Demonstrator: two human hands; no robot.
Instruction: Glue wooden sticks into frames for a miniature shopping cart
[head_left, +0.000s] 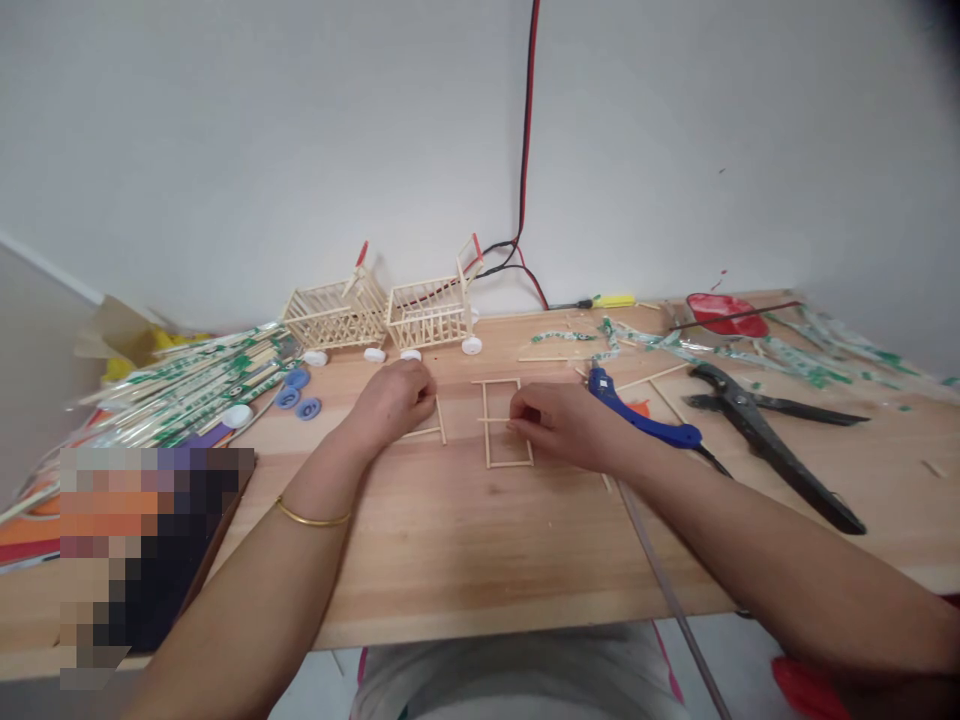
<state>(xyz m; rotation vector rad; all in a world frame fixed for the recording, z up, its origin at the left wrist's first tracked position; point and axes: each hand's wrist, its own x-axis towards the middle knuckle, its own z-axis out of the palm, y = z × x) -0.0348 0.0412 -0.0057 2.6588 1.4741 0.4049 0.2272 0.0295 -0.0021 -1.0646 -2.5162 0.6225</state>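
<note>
My right hand (566, 425) pinches a short wooden stick (493, 420), which lies across a rectangular frame of thin sticks (487, 445) on the table. Part of the frame's right side is hidden by my fingers. My left hand (397, 400) rests on the table with its fingers curled, over another stick frame (442, 425). Whether those fingers grip anything is hidden. Behind my hands stand two small stick-built shopping carts, one at left (337, 312) and one at right (427, 310), with white wheels and red handles.
A blue glue gun (641, 415) and black-handled cutters (780, 450) lie right of my right hand. Wrapped sticks (217, 390) and blue caps (298, 378) are at left, near a dark, partly blurred box (187, 560). Torn wrappers (810, 355) and a yellow-handled screwdriver (611, 301) lie at the back.
</note>
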